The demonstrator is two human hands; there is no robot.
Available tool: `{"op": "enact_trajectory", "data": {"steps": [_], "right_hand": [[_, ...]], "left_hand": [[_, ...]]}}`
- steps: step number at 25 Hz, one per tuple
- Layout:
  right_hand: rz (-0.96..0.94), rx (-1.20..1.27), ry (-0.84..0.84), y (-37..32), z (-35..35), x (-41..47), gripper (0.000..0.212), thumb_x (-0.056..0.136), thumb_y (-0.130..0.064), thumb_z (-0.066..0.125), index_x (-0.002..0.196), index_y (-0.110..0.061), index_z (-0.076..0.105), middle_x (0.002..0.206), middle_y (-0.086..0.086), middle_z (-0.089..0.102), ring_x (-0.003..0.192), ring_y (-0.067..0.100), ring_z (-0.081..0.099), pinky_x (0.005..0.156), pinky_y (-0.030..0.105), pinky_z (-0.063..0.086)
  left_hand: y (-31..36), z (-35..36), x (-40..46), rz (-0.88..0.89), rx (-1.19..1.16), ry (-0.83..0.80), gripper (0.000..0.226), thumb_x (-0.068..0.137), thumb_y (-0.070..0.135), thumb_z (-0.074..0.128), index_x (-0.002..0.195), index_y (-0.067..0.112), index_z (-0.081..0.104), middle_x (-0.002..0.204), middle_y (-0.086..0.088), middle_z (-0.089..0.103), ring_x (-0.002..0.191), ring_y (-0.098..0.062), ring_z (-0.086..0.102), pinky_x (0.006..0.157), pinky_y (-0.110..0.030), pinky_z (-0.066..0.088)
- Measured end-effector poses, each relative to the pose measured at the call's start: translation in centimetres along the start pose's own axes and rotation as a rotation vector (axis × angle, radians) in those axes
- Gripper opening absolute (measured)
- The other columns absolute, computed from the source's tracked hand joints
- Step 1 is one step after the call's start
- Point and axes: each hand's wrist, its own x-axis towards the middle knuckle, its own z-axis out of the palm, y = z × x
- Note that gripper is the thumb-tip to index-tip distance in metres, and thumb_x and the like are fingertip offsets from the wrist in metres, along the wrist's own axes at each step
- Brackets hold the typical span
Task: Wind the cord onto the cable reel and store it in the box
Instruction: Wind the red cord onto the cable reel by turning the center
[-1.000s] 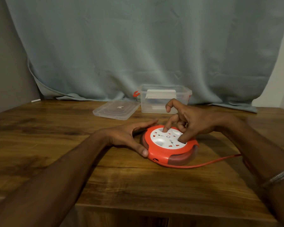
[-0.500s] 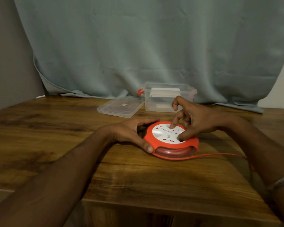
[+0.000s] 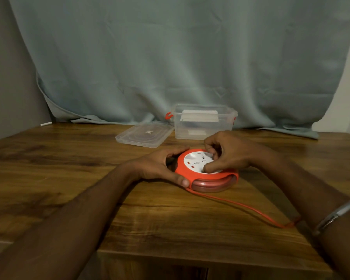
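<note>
Since a second ago, more of the cord (image 3: 238, 205) trails diagonally across the table (image 3: 69, 178) toward the right forearm, and the right hand (image 3: 228, 153) has curled down over the white socket face of the cable reel (image 3: 206, 174), thumb and fingertips pressing into it. The left hand (image 3: 160, 166) cups the reel's left rim, thumb on the near edge. Behind stands the clear box (image 3: 204, 123) (open, lid (image 3: 143, 134) lying beside it).
</note>
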Motion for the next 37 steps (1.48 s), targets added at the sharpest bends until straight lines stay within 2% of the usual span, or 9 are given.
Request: {"op": "enact_trajectory", "data": {"steps": [5, 10, 13, 16, 20, 24, 29, 34, 37], "right_hand": [[0.024, -0.046, 0.048, 0.7, -0.2, 0.1, 0.036, 0.068, -0.041, 0.089, 0.070, -0.019, 0.060, 0.061, -0.012, 0.060, 0.058, 0.004, 0.051, 0.057, 0.031, 0.038], [-0.027, 0.060, -0.013, 1.9, -0.9, -0.3, 0.038, 0.068, -0.032, 0.094, 0.067, -0.019, 0.058, 0.056, -0.021, 0.058, 0.056, 0.001, 0.049, 0.058, 0.029, 0.039], [-0.035, 0.074, -0.023, 1.2, -0.5, -0.4, 0.041, 0.066, -0.032, 0.091, 0.063, -0.019, 0.052, 0.057, -0.012, 0.051, 0.055, 0.006, 0.044, 0.057, 0.031, 0.036], [-0.007, -0.001, -0.003, 0.1, -0.2, -0.4, 0.045, 0.054, -0.054, 0.077, 0.057, -0.018, 0.049, 0.050, -0.010, 0.046, 0.050, 0.006, 0.041, 0.056, 0.032, 0.035], [0.033, -0.089, 0.067, -0.7, 0.6, 0.1, 0.050, 0.051, -0.063, 0.066, 0.049, -0.015, 0.053, 0.042, -0.005, 0.047, 0.044, 0.010, 0.044, 0.052, 0.033, 0.037], [0.055, -0.164, 0.131, 0.0, 1.2, 0.7, 0.058, 0.059, -0.069, 0.056, 0.049, -0.013, 0.051, 0.042, 0.000, 0.044, 0.044, 0.015, 0.045, 0.053, 0.045, 0.046], [0.118, -0.193, 0.135, -0.2, 0.4, 0.5, 0.058, 0.062, -0.069, 0.069, 0.061, -0.012, 0.062, 0.055, 0.003, 0.062, 0.053, 0.014, 0.056, 0.055, 0.042, 0.044], [0.214, -0.326, 0.063, 0.3, -1.1, 0.1, 0.049, 0.066, -0.068, 0.079, 0.090, -0.027, 0.065, 0.086, -0.012, 0.070, 0.083, 0.013, 0.064, 0.063, 0.032, 0.042], [0.189, -0.062, -0.008, 0.6, -1.0, 0.0, 0.044, 0.069, -0.048, 0.091, 0.097, -0.026, 0.064, 0.091, -0.008, 0.076, 0.080, 0.007, 0.069, 0.068, 0.027, 0.053]], "left_hand": [[0.6, 0.3, 0.1, -0.002, 0.046, 0.087, 0.148, 0.042, 0.068, 0.096, 0.167, 0.033, 0.024, 0.166, 0.012, 0.036, 0.148, -0.012, 0.039, 0.123, -0.037, 0.037], [0.9, -0.1, -0.3, 0.023, 0.131, 0.150, 0.141, 0.045, 0.059, 0.100, 0.165, 0.033, 0.031, 0.138, 0.014, 0.051, 0.115, -0.004, 0.055, 0.087, -0.014, 0.047], [0.6, 0.1, 0.0, 0.036, 0.110, 0.157, 0.139, 0.038, 0.064, 0.095, 0.162, 0.030, 0.041, 0.126, 0.013, 0.057, 0.109, -0.009, 0.060, 0.089, -0.022, 0.053], [0.5, 0.1, 0.1, 0.049, 0.119, 0.145, 0.133, 0.040, 0.065, 0.095, 0.159, 0.034, 0.045, 0.127, 0.012, 0.058, 0.110, -0.013, 0.060, 0.091, -0.028, 0.056], [0.8, 0.3, -0.2, 0.123, 0.082, 0.157, 0.115, 0.043, 0.062, 0.095, 0.148, 0.040, 0.054, 0.114, 0.014, 0.061, 0.093, 0.002, 0.056, 0.078, -0.018, 0.049], [0.7, 0.7, -0.2, 0.175, 0.079, 0.105, 0.084, 0.062, 0.046, 0.099, 0.138, 0.037, 0.063, 0.096, 0.009, 0.057, 0.082, 0.002, 0.051, 0.074, -0.023, 0.044], [0.6, 0.3, 0.1, 0.095, 0.008, 0.181, 0.055, 0.062, 0.044, 0.101, 0.108, 0.048, 0.071, 0.090, 0.007, 0.056, 0.079, -0.002, 0.052, 0.073, -0.029, 0.046], [0.2, 0.1, -0.1, 0.050, 0.005, 0.275, 0.074, 0.051, 0.045, 0.104, 0.113, 0.025, 0.069, 0.099, 0.004, 0.058, 0.085, -0.004, 0.056, 0.075, -0.024, 0.050], [0.5, 0.1, -0.4, 0.061, 0.094, 0.258, 0.104, 0.056, 0.036, 0.103, 0.146, 0.030, 0.051, 0.139, 0.015, 0.049, 0.120, 0.004, 0.052, 0.093, -0.005, 0.042]]}}
